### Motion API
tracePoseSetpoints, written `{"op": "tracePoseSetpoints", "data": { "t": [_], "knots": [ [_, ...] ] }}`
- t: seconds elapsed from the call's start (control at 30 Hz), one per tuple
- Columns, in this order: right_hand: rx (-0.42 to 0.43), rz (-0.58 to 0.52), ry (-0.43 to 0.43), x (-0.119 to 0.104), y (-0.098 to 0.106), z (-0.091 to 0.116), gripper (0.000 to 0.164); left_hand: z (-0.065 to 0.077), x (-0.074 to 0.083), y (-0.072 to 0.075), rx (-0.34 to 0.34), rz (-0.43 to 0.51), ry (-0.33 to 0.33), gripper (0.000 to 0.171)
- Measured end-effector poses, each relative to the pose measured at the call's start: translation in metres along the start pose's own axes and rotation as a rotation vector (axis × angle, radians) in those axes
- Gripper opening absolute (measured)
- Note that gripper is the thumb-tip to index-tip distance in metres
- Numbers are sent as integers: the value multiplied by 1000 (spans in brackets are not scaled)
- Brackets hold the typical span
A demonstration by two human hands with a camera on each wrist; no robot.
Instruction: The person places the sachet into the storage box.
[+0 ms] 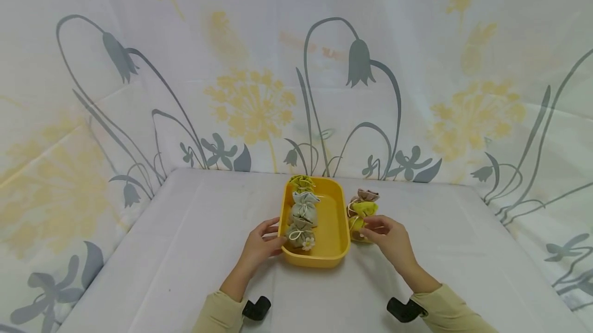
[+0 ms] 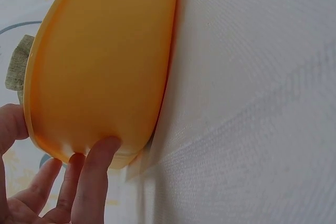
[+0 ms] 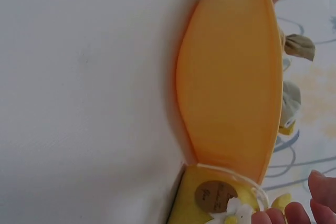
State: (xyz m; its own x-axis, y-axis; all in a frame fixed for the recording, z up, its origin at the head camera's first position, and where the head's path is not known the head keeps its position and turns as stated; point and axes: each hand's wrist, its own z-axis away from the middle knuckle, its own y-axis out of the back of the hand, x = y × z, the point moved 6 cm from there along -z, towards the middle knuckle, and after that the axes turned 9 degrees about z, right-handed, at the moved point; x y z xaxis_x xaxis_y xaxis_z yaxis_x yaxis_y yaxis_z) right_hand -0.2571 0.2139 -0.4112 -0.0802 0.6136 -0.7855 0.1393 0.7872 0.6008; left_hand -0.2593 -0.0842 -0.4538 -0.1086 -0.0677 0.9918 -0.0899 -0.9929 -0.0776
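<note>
A yellow tray (image 1: 334, 261) stands on the table with three small drawstring pouches along its left side: yellow-green (image 1: 302, 183), pale grey (image 1: 304, 212) and olive (image 1: 298, 232) with a white flower. My left hand (image 1: 263, 243) grips the tray's left wall, thumb at the rim and fingers against the outside. Right of the tray my right hand (image 1: 394, 243) is at a yellow pouch (image 3: 186, 198) with a round brown label and a white flower. Its thumb and fingertips are apart; whether they touch the pouch is unclear.
Behind the nearest yellow pouch, outside the tray, are another yellow-green pouch (image 1: 366, 208) and a brownish-pink pouch (image 1: 369, 195). White cloth covers the table (image 1: 208, 220). A flower-printed curtain (image 1: 259, 39) rises behind it.
</note>
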Motion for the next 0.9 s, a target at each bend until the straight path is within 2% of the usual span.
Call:
{"op": "tracePoseSetpoints", "data": {
  "t": [0.1, 0.33, 0.5, 0.6, 0.8, 0.9],
  "knots": [
    [18, 14, 4, 4, 4, 0, 30, -4, -7, 2, 1, 8, -5, 60],
    [59, 62, 8, 15, 10, -4, 30, 13, 19, -5, -7, 0, 6, 56],
    [93, 99, -4, 24, 16, -12, 35, 15, 21, -6, -12, 3, -3, 55],
    [88, 96, -29, 30, 17, -16, 42, 11, 17, -5, -14, 5, -1, 56],
    [64, 63, -58, 39, 15, -25, 51, -4, -6, 1, 5, 0, 12, 59],
    [43, 51, -71, 41, 12, -29, 55, -7, -11, 2, 16, -4, 12, 60]
  ]
}}
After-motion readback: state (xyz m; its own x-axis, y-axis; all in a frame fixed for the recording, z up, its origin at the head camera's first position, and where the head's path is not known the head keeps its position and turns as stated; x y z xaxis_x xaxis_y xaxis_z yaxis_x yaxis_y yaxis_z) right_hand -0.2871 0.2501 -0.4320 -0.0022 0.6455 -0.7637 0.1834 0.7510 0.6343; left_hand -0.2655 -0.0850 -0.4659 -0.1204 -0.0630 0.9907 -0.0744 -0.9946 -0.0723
